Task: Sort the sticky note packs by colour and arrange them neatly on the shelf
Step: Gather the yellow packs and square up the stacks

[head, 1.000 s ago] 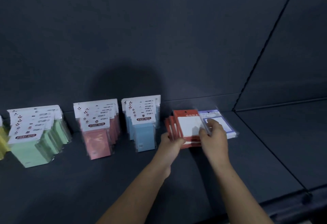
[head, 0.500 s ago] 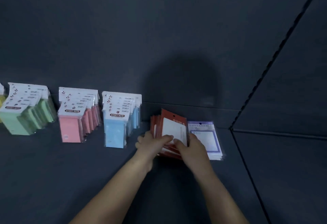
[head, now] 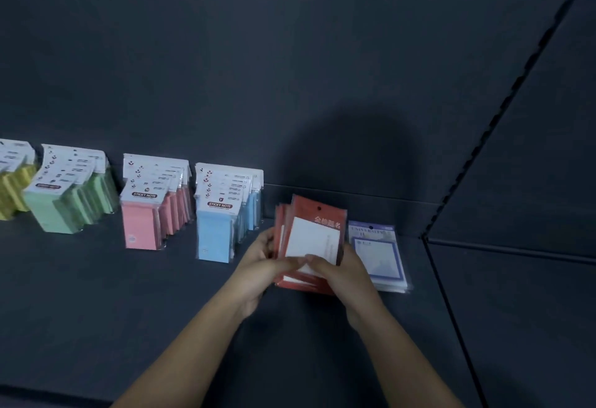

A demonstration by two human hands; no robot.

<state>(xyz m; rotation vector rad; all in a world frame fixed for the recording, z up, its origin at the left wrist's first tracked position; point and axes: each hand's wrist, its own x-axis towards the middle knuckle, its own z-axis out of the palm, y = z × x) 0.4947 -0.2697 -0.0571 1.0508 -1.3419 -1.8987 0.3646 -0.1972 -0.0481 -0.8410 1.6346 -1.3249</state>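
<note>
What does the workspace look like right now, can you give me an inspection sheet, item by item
Surface: dark shelf, flat.
Job's things: yellow packs, green packs, pink packs and blue packs in separate rows; red packs held; blue-bordered packs lying flat to their right.
Clutter: nothing seen.
Hands: left hand and right hand both grip the red packs.
Cables: nothing seen.
Surroundings: dark back panel; adjoining dark shelf section on the right.

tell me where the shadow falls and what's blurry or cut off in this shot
Head view: dim, even light; a rounded shadow falls on the dark back panel above the red packs. The left hand and right hand are slightly motion-blurred. The wide angle tilts the shelf seam, and the yellow packs are cropped at the left edge.
</note>
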